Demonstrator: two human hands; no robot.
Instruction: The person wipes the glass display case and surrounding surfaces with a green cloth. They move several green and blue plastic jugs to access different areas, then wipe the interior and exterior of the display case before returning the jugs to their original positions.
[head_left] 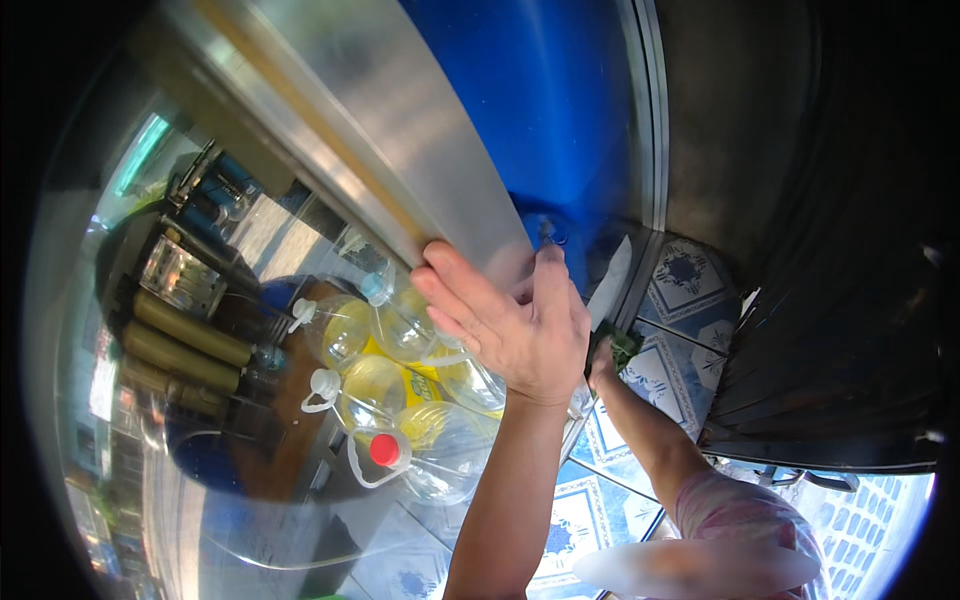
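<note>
- The left hand (515,325) lies spread, fingers straightened rather than clenched, across the metal panel (400,120) next to the blue panel (545,100).
- The right hand (602,365) is curled just below the blade of the knife (609,282); whether its fingers close around the handle cannot be told, since that part is obscured.
- The knife is to the right of the left hand and above the right one in the view, in front of the metal track (640,270).
- Its long axis runs steeply, tip up and leaning slightly right, away from the person.
- Dark-green leaves (626,347) sit just beside the right hand.
- Clear plastic jugs (425,450) stand grouped left of the left forearm.
- Patterned tiles (575,525) cover the floor.
</note>
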